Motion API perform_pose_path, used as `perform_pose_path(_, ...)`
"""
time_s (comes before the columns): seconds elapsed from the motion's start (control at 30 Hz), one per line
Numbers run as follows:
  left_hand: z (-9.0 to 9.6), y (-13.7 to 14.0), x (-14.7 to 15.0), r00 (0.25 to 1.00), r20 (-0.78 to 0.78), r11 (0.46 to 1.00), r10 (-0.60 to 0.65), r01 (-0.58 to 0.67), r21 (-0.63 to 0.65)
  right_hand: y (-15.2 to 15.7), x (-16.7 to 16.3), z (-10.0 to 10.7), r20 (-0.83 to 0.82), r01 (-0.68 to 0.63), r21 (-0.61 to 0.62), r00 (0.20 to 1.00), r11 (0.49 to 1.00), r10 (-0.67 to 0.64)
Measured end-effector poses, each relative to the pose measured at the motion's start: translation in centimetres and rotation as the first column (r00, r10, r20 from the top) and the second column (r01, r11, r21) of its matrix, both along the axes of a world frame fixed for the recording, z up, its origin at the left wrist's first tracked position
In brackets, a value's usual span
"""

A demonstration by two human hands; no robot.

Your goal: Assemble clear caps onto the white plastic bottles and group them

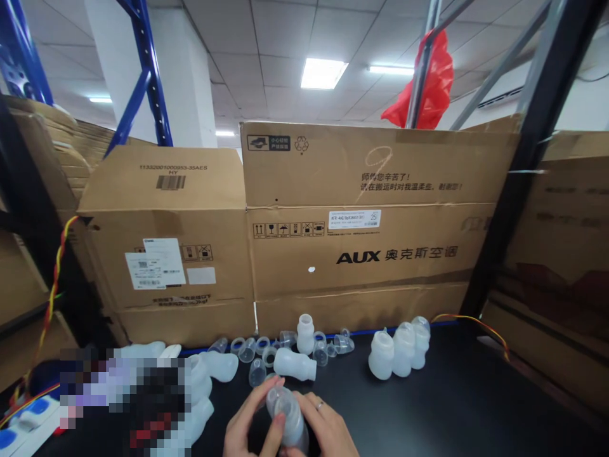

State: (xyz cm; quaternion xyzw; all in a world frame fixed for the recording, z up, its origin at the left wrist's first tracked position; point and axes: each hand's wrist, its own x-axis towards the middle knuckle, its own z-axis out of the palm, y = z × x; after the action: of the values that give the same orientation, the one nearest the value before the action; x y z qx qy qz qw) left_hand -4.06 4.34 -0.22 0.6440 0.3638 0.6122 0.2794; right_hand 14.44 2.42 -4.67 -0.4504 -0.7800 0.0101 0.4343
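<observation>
At the bottom centre, my left hand [254,422] and my right hand [326,425] are closed around a translucent plastic bottle [291,422] with a clear top piece [281,401]. One thumb presses against its upper part; the lower end is partly hidden by my fingers. Just beyond them, a whitish bottle [295,365] lies on its side. Behind it another bottle [306,333] stands upright. Clear dome-shaped caps [257,372] and ring-shaped collars [269,356] lie scattered around these bottles.
Three capped bottles [403,349] stand to the right on the black tabletop [457,393]. More whitish bottles [197,406] lie to the left, partly behind a pixelated area. A power strip [28,422] sits at far left. Cardboard sheets [371,254] wall off the back between dark posts [528,139].
</observation>
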Motion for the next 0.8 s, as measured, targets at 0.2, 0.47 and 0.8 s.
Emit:
perform_pose_path(0.2, 1.9, 0.1, -0.5, 0.984, -0.179, 0.974, 0.009, 0.031, 0.223, -1.0, 0.3, 1.6, 0.001, 0.02, 0.017, 1.0, 1.0, -0.02)
perform_pose_path(0.47, 4.2, 0.6, -1.1, 0.92, -0.392, 0.94, 0.008, 0.127, 0.316, -1.4, -0.2, 0.5, -0.13, -0.013, -0.187, 0.991, 0.982, -0.011)
perform_pose_path(0.8, 4.0, 0.9, -2.1, 0.92, -0.301, 0.968, -0.249, 0.25, -0.034, -2.9, -0.2, 5.8, -0.37, -0.286, -0.296, 0.914, 0.911, 0.167)
